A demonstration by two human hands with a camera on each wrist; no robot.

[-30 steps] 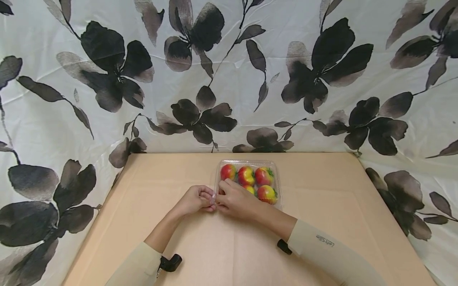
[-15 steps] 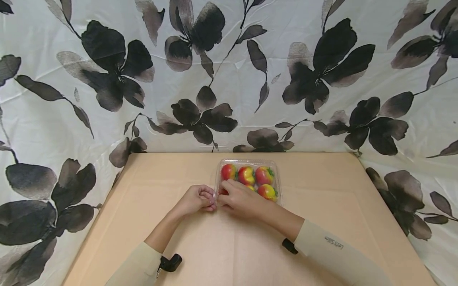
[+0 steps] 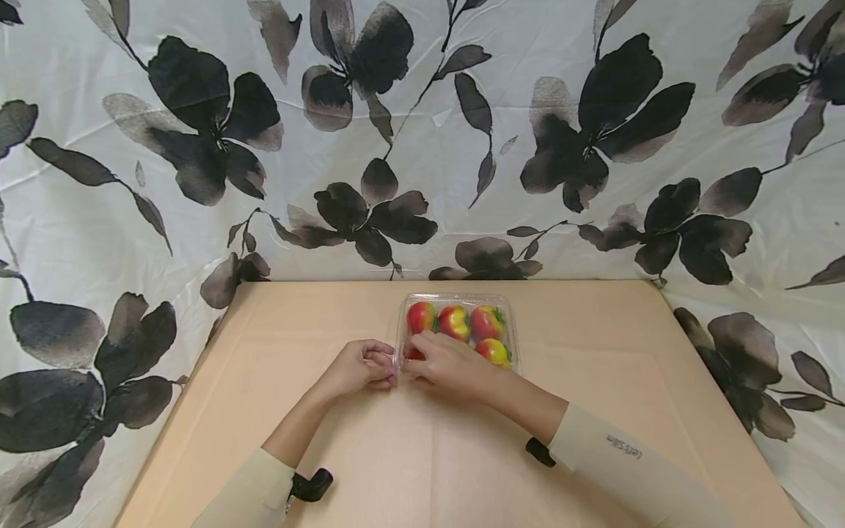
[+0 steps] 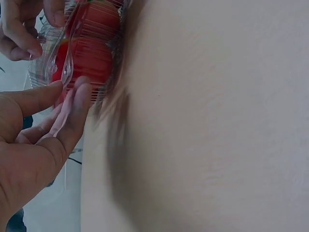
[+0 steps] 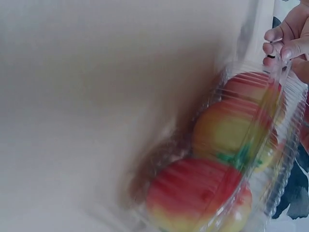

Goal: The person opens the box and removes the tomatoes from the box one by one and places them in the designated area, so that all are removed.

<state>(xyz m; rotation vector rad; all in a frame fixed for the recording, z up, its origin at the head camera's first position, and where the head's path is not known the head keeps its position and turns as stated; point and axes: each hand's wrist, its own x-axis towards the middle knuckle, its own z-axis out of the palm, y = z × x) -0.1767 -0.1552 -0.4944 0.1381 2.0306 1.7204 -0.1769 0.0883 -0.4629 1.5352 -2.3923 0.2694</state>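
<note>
A clear plastic fruit box (image 3: 513,359) with its ribbed lid over several red-and-yellow fruits (image 3: 453,323) lies at the far middle of the table. Green leaves show on some fruits. At the box's front left corner, my left hand (image 3: 361,367) pinches the rim between thumb and fingers, seen close up in the left wrist view. My right hand (image 3: 452,367) reaches over the front left part of the box, its bent fingers (image 4: 55,17) gripping at the lid's edge. That hand covers part of the front row of fruits. The right wrist view shows red-and-yellow fruits (image 5: 193,191) through the plastic wall.
The table (image 3: 594,352) has a pale tan cover. A white cloth (image 3: 475,176) with dark flowers hangs behind it and at both sides. Black wrist cameras (image 3: 312,485) sit on both sleeves, close over the table.
My right hand has drawn slightly away from my left fingertips, and its forearm has shifted to the right. My left hand and the box stay nearly in place.
</note>
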